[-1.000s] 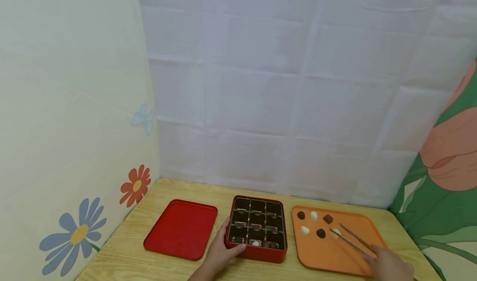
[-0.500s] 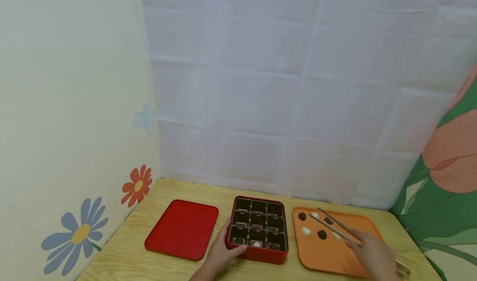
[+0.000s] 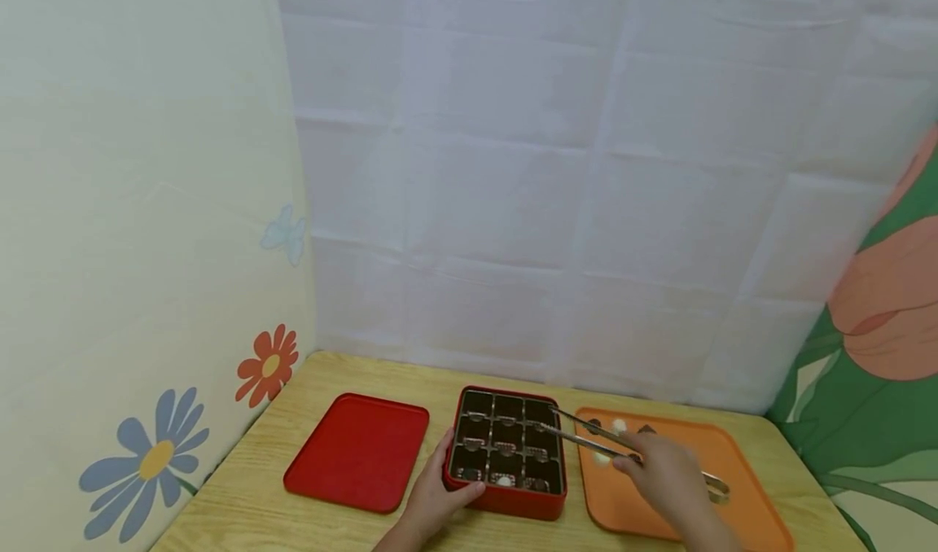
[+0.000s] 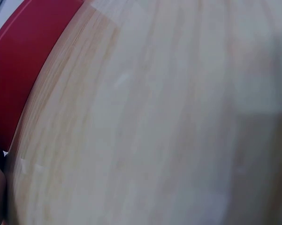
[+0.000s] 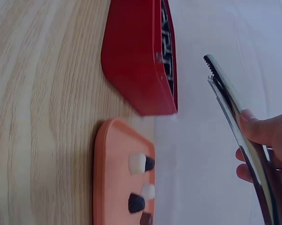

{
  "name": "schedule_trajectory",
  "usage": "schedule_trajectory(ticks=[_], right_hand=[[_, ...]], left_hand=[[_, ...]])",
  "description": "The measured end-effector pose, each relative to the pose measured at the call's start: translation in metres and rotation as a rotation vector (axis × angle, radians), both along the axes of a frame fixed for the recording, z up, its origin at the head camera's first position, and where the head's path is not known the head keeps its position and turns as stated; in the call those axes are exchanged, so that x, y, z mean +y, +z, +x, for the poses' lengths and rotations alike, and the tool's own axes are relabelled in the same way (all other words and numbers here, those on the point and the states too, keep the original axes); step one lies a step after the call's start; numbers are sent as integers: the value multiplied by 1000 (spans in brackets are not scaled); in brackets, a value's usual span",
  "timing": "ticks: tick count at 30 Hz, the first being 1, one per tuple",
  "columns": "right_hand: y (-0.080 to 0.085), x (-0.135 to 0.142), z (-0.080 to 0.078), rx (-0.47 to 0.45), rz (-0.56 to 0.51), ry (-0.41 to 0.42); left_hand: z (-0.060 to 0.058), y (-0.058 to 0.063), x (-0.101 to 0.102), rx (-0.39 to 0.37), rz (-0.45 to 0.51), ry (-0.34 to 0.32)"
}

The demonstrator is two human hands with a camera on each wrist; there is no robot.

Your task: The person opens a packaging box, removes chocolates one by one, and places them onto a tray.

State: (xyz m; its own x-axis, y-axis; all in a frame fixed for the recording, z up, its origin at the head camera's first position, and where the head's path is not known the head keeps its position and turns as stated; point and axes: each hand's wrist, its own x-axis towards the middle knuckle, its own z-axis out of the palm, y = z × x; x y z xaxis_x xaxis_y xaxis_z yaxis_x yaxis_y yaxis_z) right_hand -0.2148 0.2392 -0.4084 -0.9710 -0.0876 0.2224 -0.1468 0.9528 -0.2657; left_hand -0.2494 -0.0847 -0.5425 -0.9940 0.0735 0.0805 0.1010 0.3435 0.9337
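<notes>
In the head view my left hand [image 3: 431, 493] grips the near left corner of a red box [image 3: 513, 499], thumb over its front rim. A dark plastic insert divides the box into square compartments; the front row shows a white chocolate [image 3: 505, 481] between two dark pieces. My right hand [image 3: 670, 475] holds metal serving tongs [image 5: 251, 154], their serrated tips apart over the box's right side with nothing between them. Behind the right hand lies an orange tray [image 3: 623, 511] with several white, dark and brown chocolates, partly hidden by hand and tongs. The left wrist view shows mostly tabletop.
A shallow red square lid [image 3: 359, 454] lies on the wooden table [image 3: 242, 499], left of the box. White cloth [image 3: 469, 210] hangs behind the table, and flower-printed panels [image 3: 146, 291] stand at both sides.
My right hand and the tongs have moved left from above the orange tray to the box's right side. My left hand has kept its hold on the box.
</notes>
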Motion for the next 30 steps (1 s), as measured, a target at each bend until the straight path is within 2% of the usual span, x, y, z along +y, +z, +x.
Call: schedule_trajectory(ticks=[6,15,22,30], right_hand=[[1,-27,-4,15,3,58],[5,-58,-7,-17,52,147],[7,-72,-9,-26,66,253],[8,-82,-14,-40,160,301]], left_hand=[[-1,-2,0,9,10,-8],[-2,-4,-1,8,8,-9],[-2,-2,0,16,11,-12],[-1,-1,0,17,6,-9]])
